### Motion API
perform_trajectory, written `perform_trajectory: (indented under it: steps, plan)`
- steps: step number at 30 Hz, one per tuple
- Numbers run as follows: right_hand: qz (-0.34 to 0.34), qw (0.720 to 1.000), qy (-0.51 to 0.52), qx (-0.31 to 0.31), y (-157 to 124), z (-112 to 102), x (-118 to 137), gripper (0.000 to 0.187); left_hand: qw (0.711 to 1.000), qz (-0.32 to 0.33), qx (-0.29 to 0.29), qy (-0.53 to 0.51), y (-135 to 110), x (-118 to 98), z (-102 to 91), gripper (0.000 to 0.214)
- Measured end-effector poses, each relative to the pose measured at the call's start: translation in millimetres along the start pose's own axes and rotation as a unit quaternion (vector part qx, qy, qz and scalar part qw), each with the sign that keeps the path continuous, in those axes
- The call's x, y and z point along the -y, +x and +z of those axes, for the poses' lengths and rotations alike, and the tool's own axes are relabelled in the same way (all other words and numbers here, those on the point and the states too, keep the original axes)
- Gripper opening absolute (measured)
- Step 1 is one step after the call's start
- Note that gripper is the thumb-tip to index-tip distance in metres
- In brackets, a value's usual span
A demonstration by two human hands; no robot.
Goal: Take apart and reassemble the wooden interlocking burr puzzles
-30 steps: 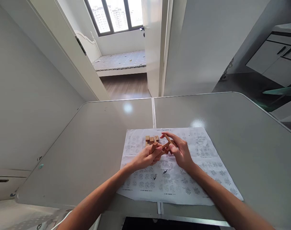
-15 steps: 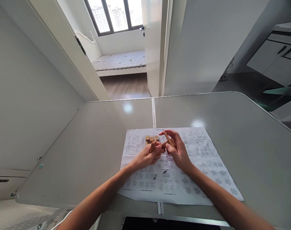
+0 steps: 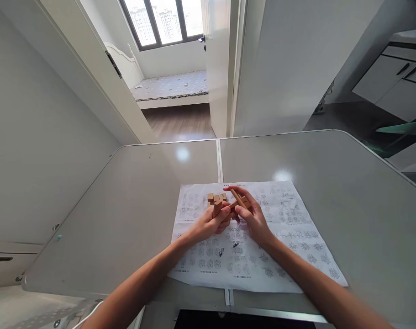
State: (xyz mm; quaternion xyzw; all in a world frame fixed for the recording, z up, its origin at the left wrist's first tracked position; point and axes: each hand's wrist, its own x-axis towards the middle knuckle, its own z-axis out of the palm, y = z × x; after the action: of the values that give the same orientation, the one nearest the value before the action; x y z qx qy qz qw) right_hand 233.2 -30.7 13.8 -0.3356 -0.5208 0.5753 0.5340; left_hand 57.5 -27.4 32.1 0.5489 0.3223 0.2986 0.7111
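My left hand (image 3: 208,225) is closed round a short wooden bar (image 3: 217,208) that sticks up out of the fist. My right hand (image 3: 252,218) pinches a second wooden bar (image 3: 238,199) between thumb and fingers, tilted and crossing the first one where the hands meet. Both hands hover just above a white printed sheet (image 3: 290,228) covered in small diagrams. Several loose wooden pieces (image 3: 216,197) lie on the sheet just beyond my left hand.
The sheet lies on a grey table (image 3: 132,205) made of two halves with a seam (image 3: 218,160) down the middle. A white wall and an open doorway to a room with a bed (image 3: 170,87) stand beyond the far edge. Cabinets (image 3: 392,77) are at the right.
Both hands have shifted slightly left and away with the two bars still held together. The right hand's bar has tipped a little more upright.
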Motion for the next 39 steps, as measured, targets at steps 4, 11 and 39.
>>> perform_trajectory:
  steps: [4, 11, 39]
  plan:
    - [0.010, 1.000, 0.020, 0.000, 0, 1, -2, 0.051, 1.000, 0.008, -0.002, 0.000, 0, 0, 0.0, 0.047]
    - [0.033, 0.999, 0.035, 0.004, 2, -1, -2, 0.049, 1.000, -0.005, 0.003, 0.004, 1, 3, -1.8, 0.047]
    - [0.050, 0.997, 0.062, 0.014, 5, -7, -11, 0.049, 0.999, -0.005, 0.000, 0.052, 0, -3, -2.9, 0.048]
